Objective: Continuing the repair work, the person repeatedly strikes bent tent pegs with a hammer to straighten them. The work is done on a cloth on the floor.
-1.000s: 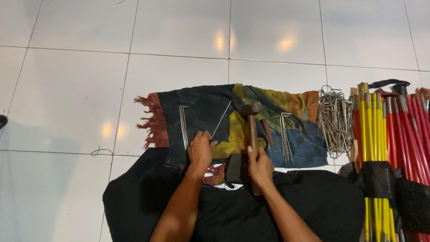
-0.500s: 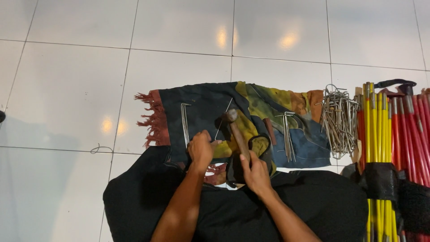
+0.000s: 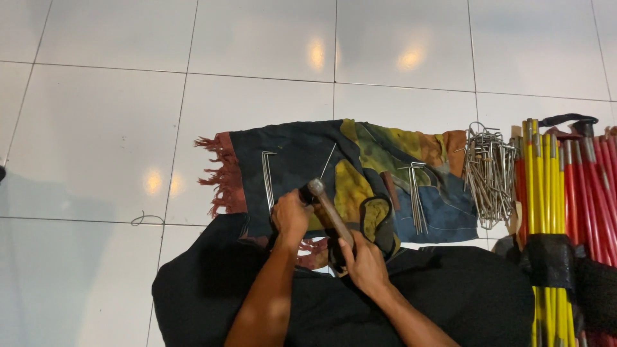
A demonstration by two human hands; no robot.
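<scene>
Wooden-handled hammer (image 3: 328,209) is gripped in the right hand (image 3: 364,261), its metal head right beside the left hand (image 3: 290,214), which is closed on something I cannot see, pressed on the dark patchwork cloth (image 3: 385,160). A badly aimed blow could hit those fingers. Beyond lie bent metal pegs (image 3: 267,180); far right, a peg heap (image 3: 488,173) and yellow and red poles (image 3: 565,186).

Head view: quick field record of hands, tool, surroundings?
left hand: pressed on the patchwork cloth, next to the hammer head
right hand: grip closed on the hammer handle
loose pegs: bent metal pegs on the cloth
peg pile: heap of metal pegs right of the cloth
poles: yellow and red poles at far right
floor: white tiles
</scene>
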